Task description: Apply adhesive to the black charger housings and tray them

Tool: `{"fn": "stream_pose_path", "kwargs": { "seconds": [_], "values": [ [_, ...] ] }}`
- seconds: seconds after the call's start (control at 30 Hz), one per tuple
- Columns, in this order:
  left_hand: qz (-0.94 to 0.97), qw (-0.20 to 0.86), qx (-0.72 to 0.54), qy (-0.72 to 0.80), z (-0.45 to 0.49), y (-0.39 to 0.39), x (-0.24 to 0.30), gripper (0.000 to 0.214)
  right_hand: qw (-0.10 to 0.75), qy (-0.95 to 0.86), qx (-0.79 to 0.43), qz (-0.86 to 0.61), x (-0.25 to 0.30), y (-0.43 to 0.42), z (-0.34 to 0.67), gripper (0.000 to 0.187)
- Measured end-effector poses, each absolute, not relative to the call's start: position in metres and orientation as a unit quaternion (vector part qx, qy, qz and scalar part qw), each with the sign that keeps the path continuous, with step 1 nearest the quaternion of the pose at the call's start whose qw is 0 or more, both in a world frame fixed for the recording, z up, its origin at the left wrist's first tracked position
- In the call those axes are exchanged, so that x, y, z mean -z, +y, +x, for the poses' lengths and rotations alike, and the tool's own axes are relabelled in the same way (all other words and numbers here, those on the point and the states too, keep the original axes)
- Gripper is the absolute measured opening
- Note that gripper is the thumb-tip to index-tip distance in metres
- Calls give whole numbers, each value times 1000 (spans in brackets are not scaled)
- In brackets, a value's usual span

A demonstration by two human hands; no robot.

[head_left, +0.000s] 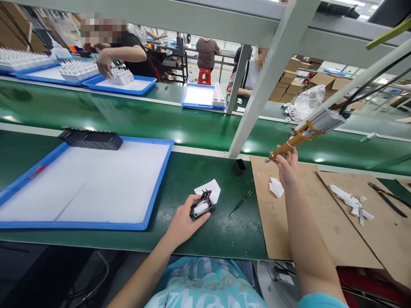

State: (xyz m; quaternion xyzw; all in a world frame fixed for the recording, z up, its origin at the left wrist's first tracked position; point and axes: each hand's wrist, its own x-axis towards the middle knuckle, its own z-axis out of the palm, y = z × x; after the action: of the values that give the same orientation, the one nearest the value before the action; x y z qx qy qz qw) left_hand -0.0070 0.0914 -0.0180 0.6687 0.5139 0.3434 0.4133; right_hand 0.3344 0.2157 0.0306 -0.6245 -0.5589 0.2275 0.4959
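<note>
My left hand (183, 218) is closed around a small black plastic housing (202, 206) with a white part inside, held just above the green bench. A white scrap of paper (210, 189) lies right behind it. My right hand (288, 167) is raised over the cardboard sheet (308, 231), fingers wrapped on the orange handle of a hanging dispensing tool (290, 145), whose tip points left. A thin pair of black tweezers (240, 202) lies on the bench between my hands.
A blue-rimmed white tray (154, 188) holds a row of black parts (90, 138) at its far edge. A small black cap (239, 166) stands by the grey frame post (253, 98). White scraps (351, 202) and black pliers (387, 197) lie on cardboard. Other people work across the green conveyor (135, 117).
</note>
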Motion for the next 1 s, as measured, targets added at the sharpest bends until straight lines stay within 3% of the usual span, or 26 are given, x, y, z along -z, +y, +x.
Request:
{"fn": "stream_pose_path", "kwargs": {
  "seconds": [0.13,0.3,0.43,0.8,1.0],
  "values": [
    [672,403,-327,528,-8,91,22,38,534,-570,-274,-562,-23,188,318,64],
    [689,383,-297,539,-5,90,25,40,592,-583,-322,-454,-25,136,268,71],
    [714,361,-281,530,-4,88,23,39,614,-564,-376,-405,-36,107,220,66],
    [713,351,-327,512,-6,78,27,38,644,-500,-423,-394,-48,106,168,58],
    [707,363,-340,502,-5,75,20,39,709,-433,-498,-249,-52,107,162,48]
  ]
}}
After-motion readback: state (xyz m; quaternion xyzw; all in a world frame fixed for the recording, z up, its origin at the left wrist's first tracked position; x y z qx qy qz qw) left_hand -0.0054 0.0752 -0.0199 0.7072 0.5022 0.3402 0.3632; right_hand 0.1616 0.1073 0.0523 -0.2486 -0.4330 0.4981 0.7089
